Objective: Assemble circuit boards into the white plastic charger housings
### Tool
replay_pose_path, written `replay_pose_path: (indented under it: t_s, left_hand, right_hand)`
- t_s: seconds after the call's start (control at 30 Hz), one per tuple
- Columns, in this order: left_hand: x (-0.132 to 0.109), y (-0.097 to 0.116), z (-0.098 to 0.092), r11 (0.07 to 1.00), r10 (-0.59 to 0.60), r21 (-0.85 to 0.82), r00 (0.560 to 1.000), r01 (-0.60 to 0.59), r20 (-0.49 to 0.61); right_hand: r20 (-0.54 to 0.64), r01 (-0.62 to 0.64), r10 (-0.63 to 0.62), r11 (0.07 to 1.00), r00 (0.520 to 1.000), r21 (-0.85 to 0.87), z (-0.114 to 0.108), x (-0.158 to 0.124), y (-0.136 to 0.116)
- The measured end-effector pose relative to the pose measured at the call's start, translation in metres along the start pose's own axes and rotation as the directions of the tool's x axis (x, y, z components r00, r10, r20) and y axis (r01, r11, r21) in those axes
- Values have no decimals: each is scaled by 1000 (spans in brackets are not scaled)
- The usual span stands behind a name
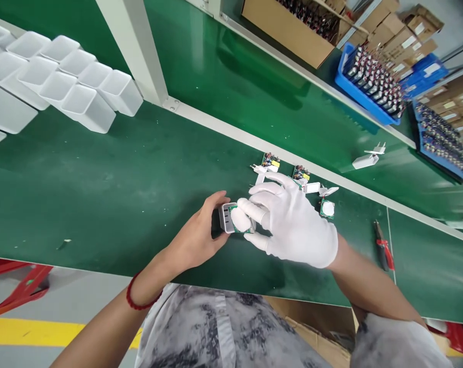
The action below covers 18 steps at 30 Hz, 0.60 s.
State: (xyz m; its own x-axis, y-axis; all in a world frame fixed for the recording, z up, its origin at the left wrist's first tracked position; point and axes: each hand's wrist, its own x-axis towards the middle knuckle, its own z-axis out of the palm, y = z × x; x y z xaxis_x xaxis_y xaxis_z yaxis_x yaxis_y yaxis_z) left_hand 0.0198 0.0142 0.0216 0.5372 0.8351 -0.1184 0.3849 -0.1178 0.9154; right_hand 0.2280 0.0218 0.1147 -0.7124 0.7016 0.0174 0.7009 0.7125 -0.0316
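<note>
Bare-skinned, my left hand grips a small white plastic housing with several dark slots in its end face. My right hand, in a white glove, pinches a green circuit board bearing a round white pad. The board lies at the housing's opening; how deep it sits inside is hidden by the gloved fingers. Just beyond the glove lie a circuit board with components, another such board, and a small green board with a white pad beside white plug parts.
Rows of white open housings stand at the left. Red-handled pliers lie at the right on the green bench. A white post rises behind. Above, a shelf carries a cardboard box and a blue tray of parts.
</note>
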Motion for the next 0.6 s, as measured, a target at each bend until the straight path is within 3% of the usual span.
replay_pose_path:
  t_s: [0.2, 0.33, 0.6]
  left_hand:
    - [2, 0, -1, 999, -36, 20, 999, 36, 31]
    - [1, -1, -3, 999, -47, 26, 998, 46, 45]
    - [2, -1, -4, 998, -47, 34, 997, 45, 55]
  right_hand:
    - [130, 1, 5, 999, 992, -48, -5, 17, 0]
    - [166, 48, -33, 995, 986, -85, -3, 24, -1]
    - [209, 16, 16, 988, 978, -152, -5, 28, -9]
